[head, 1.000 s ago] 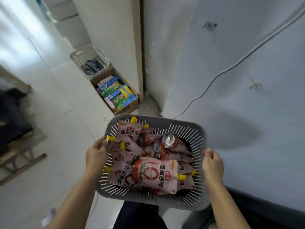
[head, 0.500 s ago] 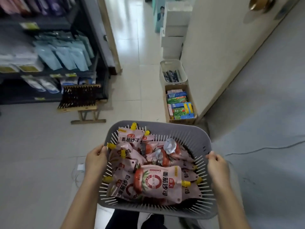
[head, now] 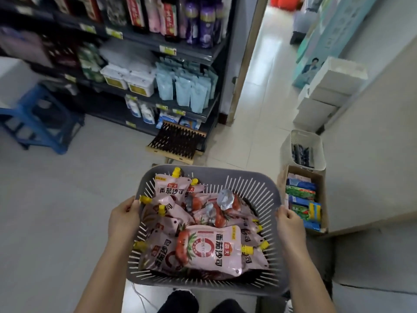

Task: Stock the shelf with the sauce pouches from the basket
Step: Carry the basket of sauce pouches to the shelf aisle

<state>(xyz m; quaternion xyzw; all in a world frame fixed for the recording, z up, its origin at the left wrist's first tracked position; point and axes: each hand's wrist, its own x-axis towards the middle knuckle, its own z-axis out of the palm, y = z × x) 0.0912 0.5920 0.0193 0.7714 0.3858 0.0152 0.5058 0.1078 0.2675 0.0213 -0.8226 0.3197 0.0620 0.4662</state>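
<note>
A grey slotted plastic basket [head: 255,178] is held in front of me at waist height. It is full of several pink tomato sauce pouches [head: 208,248] with yellow caps, lying in a loose pile. My left hand [head: 123,219] grips the basket's left rim and my right hand [head: 290,223] grips its right rim. The dark store shelf [head: 171,101] stands ahead on the left, its tiers filled with bottles, white tubs and pale blue pouches.
A blue plastic stool [head: 40,118] stands at the left. A black ridged rack [head: 178,141] leans at the shelf's foot. At the right, a white bin [head: 303,150] and a cardboard box of cartons [head: 302,199] sit by a wall. A tiled aisle runs ahead.
The view has swung left from the wall and floor to face the shelf, which now looks closer. Both hands keep the same grip on the basket.
</note>
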